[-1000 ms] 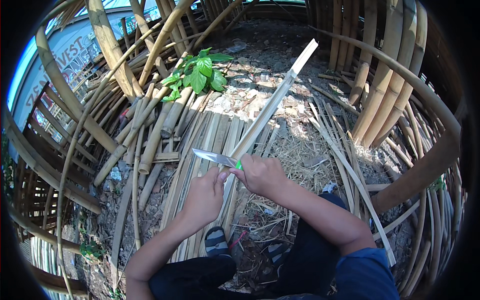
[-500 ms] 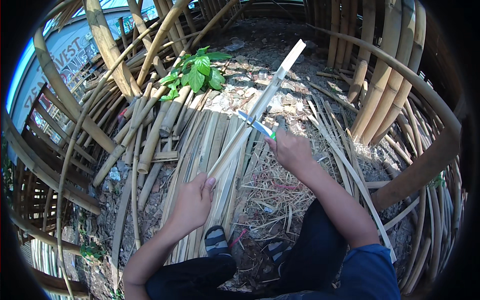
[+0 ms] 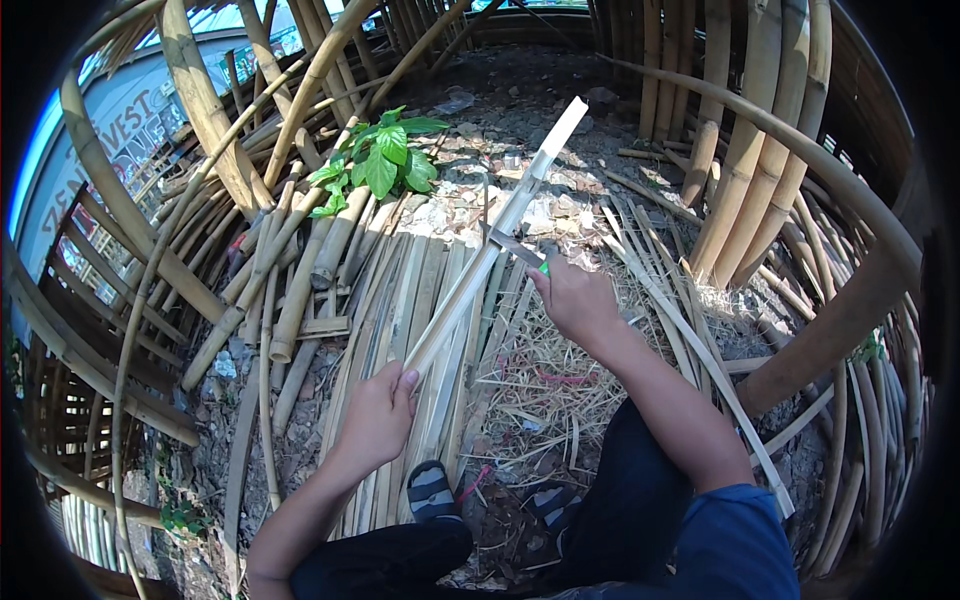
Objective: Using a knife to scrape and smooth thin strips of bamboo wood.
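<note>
My left hand is closed around the near end of a long split bamboo strip, its thumb lying along the top. The strip slants up and away to the right, pale hollow side showing. My right hand grips a knife; a bit of green handle shows by the fingers. Its blade lies across the strip near the middle, apparently touching it. Beneath the strip, many flat bamboo slats lie side by side on the ground.
Thin shavings litter the ground below my right arm. A leafy green plant grows ahead on the left, beside stacked bamboo poles. Thick upright poles stand at the right. My sandalled foot rests by the slats.
The strip's far end has dropped slightly and shifted left. The knife blade has turned, its bright blue glint now dull grey. Both hands keep their grips.
</note>
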